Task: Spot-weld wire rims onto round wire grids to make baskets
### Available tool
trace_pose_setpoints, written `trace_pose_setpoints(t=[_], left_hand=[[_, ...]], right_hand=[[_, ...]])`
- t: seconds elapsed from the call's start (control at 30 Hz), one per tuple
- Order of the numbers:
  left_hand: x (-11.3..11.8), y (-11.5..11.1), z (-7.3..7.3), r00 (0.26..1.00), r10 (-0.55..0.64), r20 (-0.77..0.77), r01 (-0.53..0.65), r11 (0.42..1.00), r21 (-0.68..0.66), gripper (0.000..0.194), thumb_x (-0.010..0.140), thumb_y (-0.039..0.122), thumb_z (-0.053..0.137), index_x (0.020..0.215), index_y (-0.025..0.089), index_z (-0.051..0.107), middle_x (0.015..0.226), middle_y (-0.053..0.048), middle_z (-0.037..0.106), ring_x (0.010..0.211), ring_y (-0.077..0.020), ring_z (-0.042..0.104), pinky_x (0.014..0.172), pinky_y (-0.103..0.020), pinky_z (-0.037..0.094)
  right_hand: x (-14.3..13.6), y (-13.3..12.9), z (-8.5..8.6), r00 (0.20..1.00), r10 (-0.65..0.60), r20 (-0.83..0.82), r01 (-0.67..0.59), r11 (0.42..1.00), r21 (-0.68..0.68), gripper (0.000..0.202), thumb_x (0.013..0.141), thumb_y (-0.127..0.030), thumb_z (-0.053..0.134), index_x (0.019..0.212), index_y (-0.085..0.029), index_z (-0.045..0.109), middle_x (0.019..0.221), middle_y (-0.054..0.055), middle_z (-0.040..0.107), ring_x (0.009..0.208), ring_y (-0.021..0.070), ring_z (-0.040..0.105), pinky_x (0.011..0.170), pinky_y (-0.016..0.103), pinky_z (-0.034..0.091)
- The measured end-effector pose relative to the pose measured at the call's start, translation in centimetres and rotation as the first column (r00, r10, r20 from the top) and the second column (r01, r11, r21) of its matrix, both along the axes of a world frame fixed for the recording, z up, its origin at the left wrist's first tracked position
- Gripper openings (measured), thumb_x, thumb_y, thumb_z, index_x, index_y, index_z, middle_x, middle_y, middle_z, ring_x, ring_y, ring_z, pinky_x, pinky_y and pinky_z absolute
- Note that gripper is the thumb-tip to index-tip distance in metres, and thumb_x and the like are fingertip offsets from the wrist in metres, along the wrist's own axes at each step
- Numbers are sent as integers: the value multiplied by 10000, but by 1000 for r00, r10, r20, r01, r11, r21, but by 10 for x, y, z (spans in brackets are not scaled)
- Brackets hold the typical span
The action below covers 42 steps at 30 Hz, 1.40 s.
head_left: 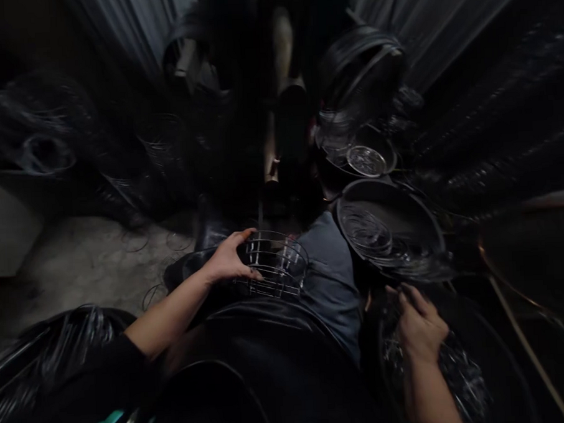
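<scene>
A round wire basket frame (277, 256), made of thin metal hoops joined by short crosspieces, is held over my lap. My left hand (230, 258) grips its left side, thumb below and fingers above. Out to the right, my right hand (422, 324) is closed above a dark tub (496, 352) that holds many short shiny wire pieces (467, 378). Its fingertips are pinched together; whatever is between them is too dark to make out. Beyond that hand stands a round black basin (432, 217) with wire rings (364, 230) in it.
A machine with a pale rod-like part (271, 156) stands straight ahead. Behind the basin is a smaller container (386, 154) with a round dish (366, 161). Wire bundles (46, 153) lie at left, above the concrete floor (97, 257). A bin of wire pieces (77, 345) sits lower left.
</scene>
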<state>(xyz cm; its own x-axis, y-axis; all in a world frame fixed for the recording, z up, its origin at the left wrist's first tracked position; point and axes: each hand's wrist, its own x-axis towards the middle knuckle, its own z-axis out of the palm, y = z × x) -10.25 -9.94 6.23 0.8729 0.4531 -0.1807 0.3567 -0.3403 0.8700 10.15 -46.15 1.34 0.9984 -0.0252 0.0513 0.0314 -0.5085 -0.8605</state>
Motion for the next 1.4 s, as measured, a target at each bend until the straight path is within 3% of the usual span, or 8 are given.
trace_pose_setpoints(t=[0.17, 0.27, 0.4, 0.57, 0.63, 0.7, 1.0, 1.4], left_hand=[[5, 12, 26, 994, 55, 90, -59, 998, 38, 1138, 321, 421, 895, 1349, 225, 447, 1275, -89, 487, 1152, -284, 518, 1034, -417, 418], [9, 23, 37, 980, 117, 158, -131, 988, 85, 1127, 357, 436, 885, 1366, 232, 425, 1289, -83, 472, 1147, -272, 518, 1032, -406, 423], [24, 34, 42, 973, 151, 172, -182, 967, 180, 1128, 363, 454, 879, 1366, 202, 429, 1276, -97, 480, 1157, -280, 504, 1039, -407, 415], [45, 34, 34, 979, 131, 154, -174, 935, 308, 1113, 397, 491, 849, 1379, 199, 413, 1262, -112, 483, 1151, -297, 488, 1021, -440, 412], [49, 31, 31, 981, 121, 148, -165, 927, 337, 1072, 441, 543, 813, 1382, 227, 407, 1266, -110, 483, 1158, -305, 481, 1010, -465, 410], [51, 29, 30, 986, 94, 138, -139, 921, 364, 1061, 460, 559, 796, 1389, 245, 392, 1280, -111, 479, 1175, -317, 467, 1003, -489, 404], [55, 30, 37, 982, 134, 135, -177, 903, 392, 1051, 457, 527, 796, 1381, 217, 402, 1274, -119, 492, 1139, -308, 493, 987, -495, 413], [72, 48, 46, 959, 164, 229, -239, 906, 349, 1076, 420, 493, 819, 1378, 241, 399, 1247, -100, 500, 1148, -304, 489, 988, -469, 420]], right_hand=[[10, 102, 0, 928, 297, 223, -273, 953, -130, 679, 774, -722, 464, 962, -124, 726, 1020, 149, 668, 991, 286, 606, 938, 391, 436], [7, 126, 4, 889, 379, 256, -344, 923, -174, 656, 804, -696, 455, 954, -120, 731, 944, 152, 683, 918, 283, 630, 897, 397, 457], [7, 137, 49, 877, 472, 89, -471, 881, -34, 495, 795, -528, 616, 1106, -148, 680, 942, 101, 693, 890, 241, 645, 846, 338, 495], [-7, 180, 120, 482, 876, 16, -871, 481, -103, 414, 671, -435, 753, 1020, -214, 720, 995, 71, 690, 859, 223, 656, 708, 276, 534], [-12, 203, 133, 250, 968, -39, -966, 246, -85, 270, 747, -423, 693, 931, -233, 742, 913, 57, 702, 825, 208, 664, 699, 269, 536], [-13, 224, 134, 119, 988, -94, -991, 114, -63, 238, 843, -407, 593, 901, -233, 745, 865, 52, 703, 788, 190, 663, 684, 262, 531], [-11, 245, 114, 37, 992, 120, -665, 114, -738, 306, 830, -203, 537, 1098, -140, 670, 923, 93, 695, 823, 268, 620, 698, 384, 474], [15, 261, 114, -70, 909, 411, -733, 233, -639, 215, 883, -130, 514, 1020, -115, 680, 812, 68, 678, 723, 194, 517, 651, 311, 390]])
